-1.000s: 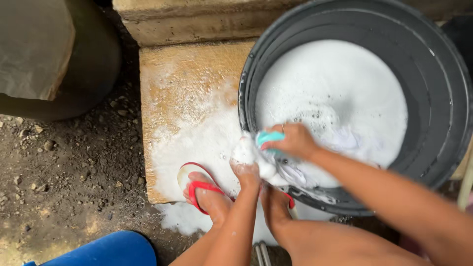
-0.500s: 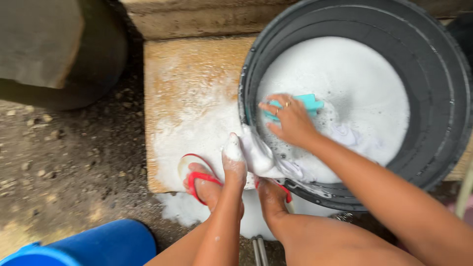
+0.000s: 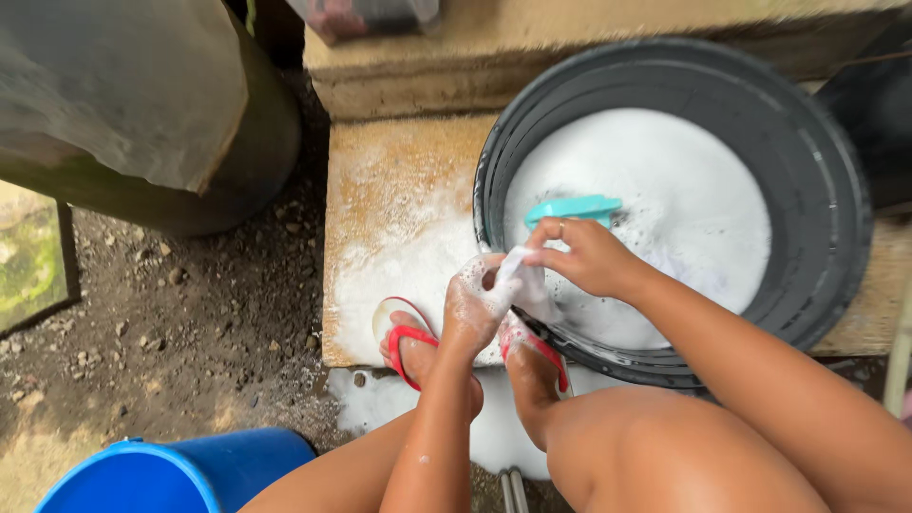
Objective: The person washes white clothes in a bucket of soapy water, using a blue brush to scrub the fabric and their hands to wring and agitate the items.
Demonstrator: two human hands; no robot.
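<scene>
No packages, labels, signs or screens showing anywhere in view.
</scene>
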